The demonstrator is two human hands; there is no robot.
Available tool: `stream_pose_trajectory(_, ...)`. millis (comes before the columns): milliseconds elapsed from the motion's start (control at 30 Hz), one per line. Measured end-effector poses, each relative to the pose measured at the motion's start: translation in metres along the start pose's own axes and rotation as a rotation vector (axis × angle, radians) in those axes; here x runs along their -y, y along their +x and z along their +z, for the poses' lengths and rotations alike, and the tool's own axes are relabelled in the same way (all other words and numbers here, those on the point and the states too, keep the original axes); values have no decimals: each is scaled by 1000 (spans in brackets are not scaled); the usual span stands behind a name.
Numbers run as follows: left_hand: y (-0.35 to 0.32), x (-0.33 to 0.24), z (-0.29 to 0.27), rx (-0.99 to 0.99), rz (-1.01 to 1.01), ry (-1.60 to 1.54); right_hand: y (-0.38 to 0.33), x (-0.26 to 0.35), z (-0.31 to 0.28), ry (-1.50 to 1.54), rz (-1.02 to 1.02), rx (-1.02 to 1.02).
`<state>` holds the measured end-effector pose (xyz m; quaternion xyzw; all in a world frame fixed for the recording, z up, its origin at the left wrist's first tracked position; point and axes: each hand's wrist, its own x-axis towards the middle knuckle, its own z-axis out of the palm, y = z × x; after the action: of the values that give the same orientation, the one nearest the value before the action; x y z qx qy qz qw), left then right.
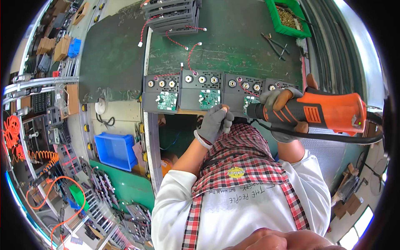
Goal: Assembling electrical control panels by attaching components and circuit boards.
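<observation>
My right hand (284, 101), in a grey glove with tan fingertips, is wrapped around an orange and black corded power tool (323, 111). The tool lies sideways, its black nose pointing left toward a green circuit board (251, 101). My gloved left hand (216, 123) is closed in a pinch at the bench's near edge; whatever is between its fingertips is too small to make out. Just beyond it is a grey plastic housing (189, 94) with a green circuit board (209, 99) and round metal terminals. Similar housings stand in a row on either side, several with red twisted wires.
Stacked grey housings (175, 18) with loose red wires stand at the back of the bench. At the far right are pliers (275, 46) and a green bin (273, 14) of small brass-coloured parts. A blue bin (114, 151) sits at left. The tool's black cable (329, 137) loops below my right hand.
</observation>
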<state>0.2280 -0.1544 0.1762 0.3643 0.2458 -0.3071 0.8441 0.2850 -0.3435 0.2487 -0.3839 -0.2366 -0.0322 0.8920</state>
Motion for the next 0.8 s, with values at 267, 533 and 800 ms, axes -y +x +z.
stream_pose_trajectory(267, -23, -26, -53, 129, -63, -18, -20, -25, 92, -236, -178, -171)
stream_pose_trajectory(533, -29, -40, -82, 278, -153, -167, -24, -36, 120, -141, -135, -79)
stream_pose_trajectory(800, -20, -32, -86, 308, -164, -61, -24, -30, 150, -356, -95, -469)
